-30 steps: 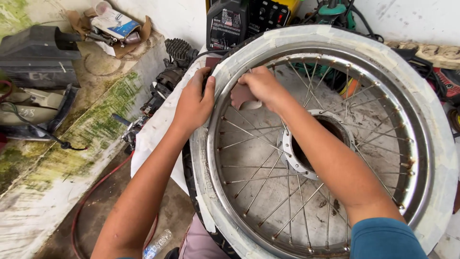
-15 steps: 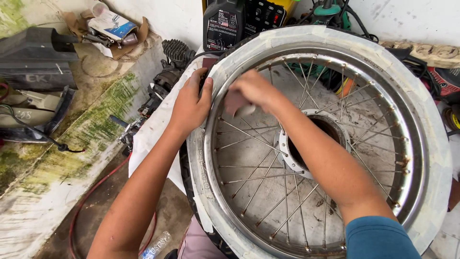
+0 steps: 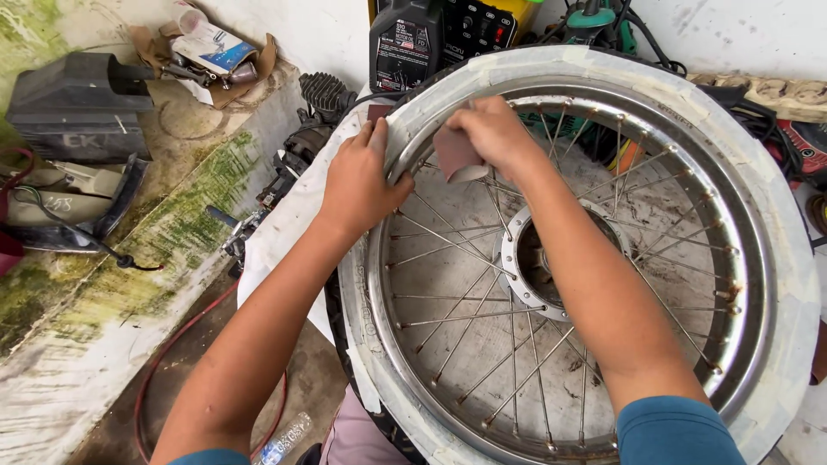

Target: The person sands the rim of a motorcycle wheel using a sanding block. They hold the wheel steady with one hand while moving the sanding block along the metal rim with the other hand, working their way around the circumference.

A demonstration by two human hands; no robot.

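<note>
Small repair workshop, likely for motorcycles. Spoked wheel [image 3: 568, 284] with taped tyre lies flat as the workpiece. Black oil bottle [image 3: 405, 47] and an electrical unit [image 3: 478, 26] stand against the stained wall; engine part [image 3: 323, 95], red hose [image 3: 172, 362], cables, grimy mossy concrete floor [image 3: 103, 284].

A single head-worn camera looks steeply down and slightly forward from close above the person's own forearms, filling most of the frame with the spoked wheel [image 3: 568, 258] and catching the wall-side clutter along the top edge.
</note>
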